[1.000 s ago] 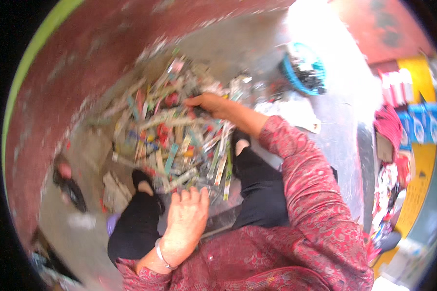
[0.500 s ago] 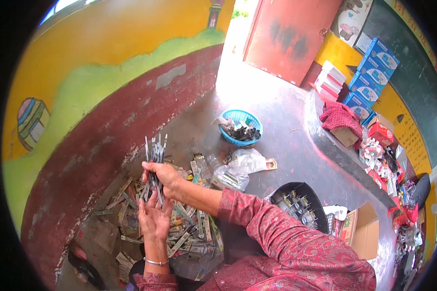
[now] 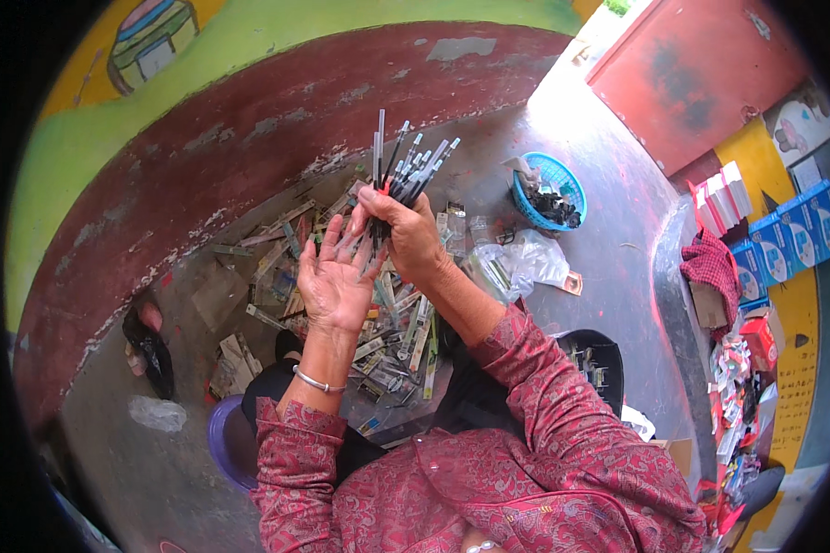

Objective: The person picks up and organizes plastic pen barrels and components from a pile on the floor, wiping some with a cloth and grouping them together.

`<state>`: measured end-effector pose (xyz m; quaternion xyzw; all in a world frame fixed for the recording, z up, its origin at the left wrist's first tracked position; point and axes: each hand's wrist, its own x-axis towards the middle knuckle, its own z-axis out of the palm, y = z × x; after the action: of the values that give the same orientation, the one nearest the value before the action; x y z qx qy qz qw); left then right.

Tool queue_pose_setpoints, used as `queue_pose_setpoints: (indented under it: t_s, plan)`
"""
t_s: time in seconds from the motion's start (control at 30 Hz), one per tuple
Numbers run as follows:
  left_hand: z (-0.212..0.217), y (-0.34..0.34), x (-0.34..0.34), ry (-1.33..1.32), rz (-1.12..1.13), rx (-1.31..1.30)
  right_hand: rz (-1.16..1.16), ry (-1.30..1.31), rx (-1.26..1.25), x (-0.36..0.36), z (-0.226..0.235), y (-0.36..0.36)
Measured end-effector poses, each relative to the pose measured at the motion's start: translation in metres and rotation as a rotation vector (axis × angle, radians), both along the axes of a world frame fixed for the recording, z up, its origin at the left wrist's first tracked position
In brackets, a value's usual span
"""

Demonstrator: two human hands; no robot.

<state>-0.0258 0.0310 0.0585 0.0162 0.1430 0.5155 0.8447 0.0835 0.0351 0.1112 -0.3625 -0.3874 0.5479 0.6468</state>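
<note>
A bunch of thin black and clear pen refills (image 3: 408, 175) stands upright in my right hand (image 3: 415, 238), their pale tips fanned out above the fist. My left hand (image 3: 335, 293), with a silver bangle on its wrist, is palm up just left of the bunch. Its fingers are spread and reach to the lower ends of the refills; whether they touch is hard to tell. Below both hands, a heap of flat, narrow packages (image 3: 424, 341) covers the floor.
A blue basket (image 3: 575, 180) with dark scraps stands beyond the heap, near a clear plastic bag (image 3: 537, 260). A black tub (image 3: 609, 355) is at my right and a purple bucket (image 3: 223, 447) at my left. Blue boxes (image 3: 793, 235) are stacked by the right wall.
The view has swung left and down. My right hand still grips the refills, now held more to its left side's upper edge; my left hand has opened wider beside them.
</note>
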Motion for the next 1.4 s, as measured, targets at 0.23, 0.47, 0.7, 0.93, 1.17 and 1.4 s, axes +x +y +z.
queue_pose_setpoints:
  t_s: [0.23, 0.47, 0.7, 0.93, 1.17, 1.4]
  plan:
    - [0.014, 0.005, 0.014, 0.058, 0.019, 0.061, 0.052, -0.276, 0.114, -0.002, -0.004, 0.001]
    - [0.002, 0.006, 0.008, -0.044, 0.012, 0.049, 0.140, -0.248, 0.158, -0.011, -0.003, -0.006]
    - [0.009, 0.000, 0.002, -0.075, 0.058, 0.026, 0.156, -0.255, 0.130, -0.018, -0.017, -0.007]
    - [0.006, 0.000, 0.004, -0.020, 0.090, 0.038, 0.151, -0.194, 0.057, -0.025, -0.020, -0.006]
    - [0.009, -0.001, -0.004, -0.106, -0.117, 0.124, 0.320, 0.182, -0.138, 0.005, -0.019, 0.007]
    - [0.017, 0.016, -0.025, 0.330, -0.286, 0.417, 0.691, 0.237, -0.446, 0.001, -0.027, -0.019]
